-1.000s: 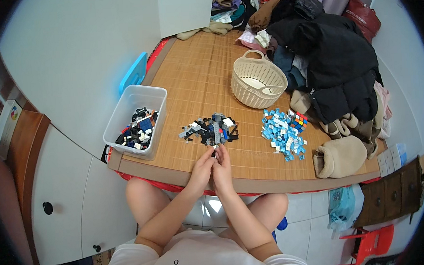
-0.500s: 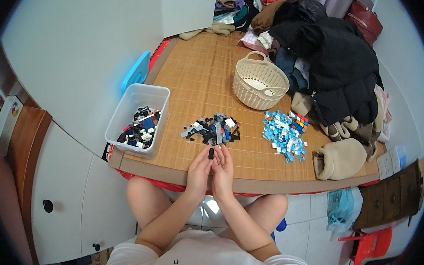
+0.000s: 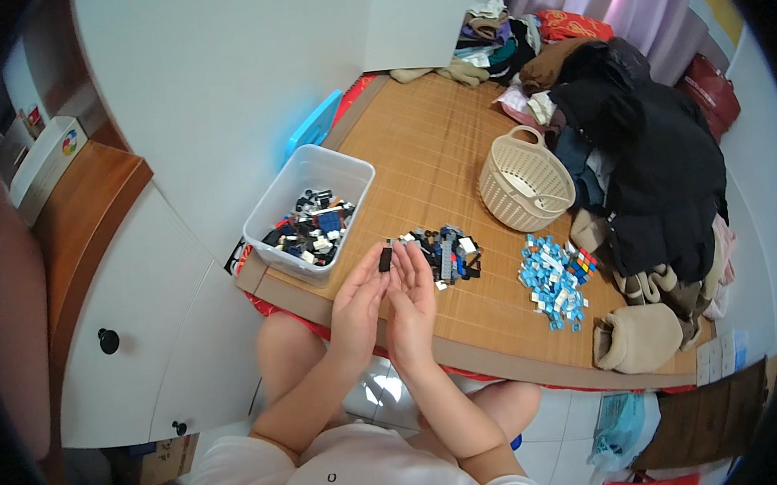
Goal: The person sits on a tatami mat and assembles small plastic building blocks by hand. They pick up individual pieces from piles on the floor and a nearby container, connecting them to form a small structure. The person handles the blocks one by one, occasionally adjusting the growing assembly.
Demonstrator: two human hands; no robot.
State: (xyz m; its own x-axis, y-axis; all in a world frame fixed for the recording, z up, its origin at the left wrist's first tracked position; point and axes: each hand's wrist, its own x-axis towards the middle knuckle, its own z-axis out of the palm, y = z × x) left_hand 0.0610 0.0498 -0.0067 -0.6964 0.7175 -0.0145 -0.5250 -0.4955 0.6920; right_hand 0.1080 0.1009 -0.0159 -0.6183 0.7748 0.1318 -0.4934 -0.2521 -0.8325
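Observation:
A small black building brick [image 3: 385, 260] sits between the fingertips of both hands, held up in front of my body. My left hand [image 3: 354, 314] grips it from the left side, fingers closed. Pressed close alongside, my right hand [image 3: 410, 308] curves its fingers against the brick's other side. Behind the fingers lies a pile of black, grey and white building bricks [image 3: 447, 257], partly hidden by my right hand. To the left, a clear plastic bin [image 3: 266, 205] contains many mixed bricks.
A heap of light-blue and white pieces [image 3: 551, 277] lies right, beside a colourful puzzle cube [image 3: 583, 266]. Behind it stands a beige basket [image 3: 502, 187]. Clothes [image 3: 660, 172] pile along the right side of the bamboo mat [image 3: 418, 143]. A blue lid [image 3: 314, 122] leans behind the bin.
My view has swung left, so the mat and bin appear further right. Both hands, still holding the black brick, now stand nearer the bin and cover part of the dark brick pile.

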